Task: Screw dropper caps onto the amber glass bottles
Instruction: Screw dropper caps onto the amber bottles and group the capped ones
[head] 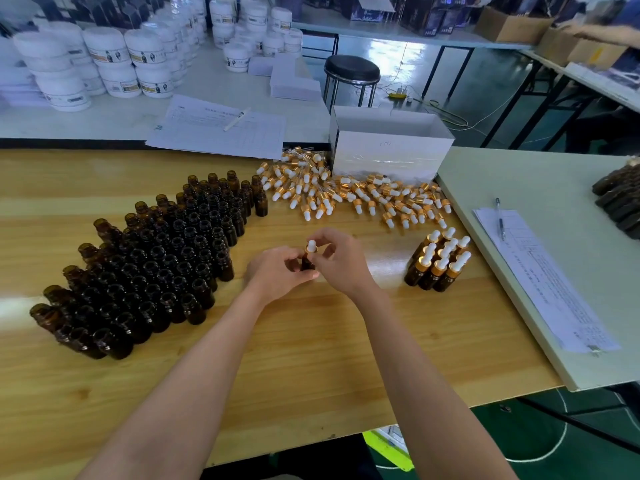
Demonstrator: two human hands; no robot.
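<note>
An open white cardboard box (388, 150) stands at the far edge of the wooden bench (311, 341), towards its right corner. Left of it, a printed paper sheet (214, 133) overlaps that edge, with a white pen (237, 118) on it. Stacked white plastic jars (104, 46) crowd the white bench (207, 81) behind. A black round stool (351, 69) stands beyond the box. The pale green bench (540, 174) on the right carries a printed form (543, 278) with a ballpoint pen (499, 218) on its far end.
</note>
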